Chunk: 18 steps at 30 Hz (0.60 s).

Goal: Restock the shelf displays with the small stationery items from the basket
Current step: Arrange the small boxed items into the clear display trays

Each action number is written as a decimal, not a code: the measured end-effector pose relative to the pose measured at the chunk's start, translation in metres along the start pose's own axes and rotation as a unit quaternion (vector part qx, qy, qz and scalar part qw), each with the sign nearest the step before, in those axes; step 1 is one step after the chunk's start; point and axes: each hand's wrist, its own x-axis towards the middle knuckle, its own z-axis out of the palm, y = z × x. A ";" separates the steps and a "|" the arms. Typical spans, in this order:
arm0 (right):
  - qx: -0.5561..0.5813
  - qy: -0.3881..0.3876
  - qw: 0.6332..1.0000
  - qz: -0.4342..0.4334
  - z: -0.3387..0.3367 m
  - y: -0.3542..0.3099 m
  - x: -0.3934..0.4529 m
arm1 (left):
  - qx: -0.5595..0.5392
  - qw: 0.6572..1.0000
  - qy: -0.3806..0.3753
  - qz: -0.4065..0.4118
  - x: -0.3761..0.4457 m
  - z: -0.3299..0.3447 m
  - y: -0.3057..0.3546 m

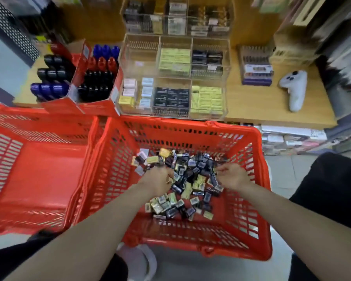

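- Red plastic, an empty second basket (34,175) sits on the left.
- Beside it, the basket (257,209) holds a loose heap of small stationery boxes (182,185).
- Her left hand (157,178) curls into the heap, seemingly pinching boxes; blur hides the hold.
- Right hand (232,175) curls likewise; its grip I cannot tell.
- Light, stiff little boxes, probably best pinched by their flat sides.
- Clear acrylic display (227,92) stands beyond, one compartment empty.

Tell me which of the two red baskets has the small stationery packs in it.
The right red basket, the one both hands reach into; a heap of small packs covers its floor. The left red basket beside it shows only a bare bottom.
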 end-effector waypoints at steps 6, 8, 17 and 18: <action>-0.006 0.003 0.997 0.071 0.052 0.026 0.026 | -0.104 0.994 -0.019 -0.026 0.039 0.056 0.001; -0.057 0.024 0.997 0.046 0.058 0.027 0.035 | -0.140 0.990 0.001 -0.028 0.055 0.055 0.004; -0.223 0.100 0.968 0.056 0.085 0.013 0.059 | -0.233 0.972 0.018 -0.036 0.072 0.053 -0.005; -0.230 0.107 0.967 0.039 0.087 0.017 0.057 | -0.249 0.968 0.021 -0.041 0.070 0.055 -0.006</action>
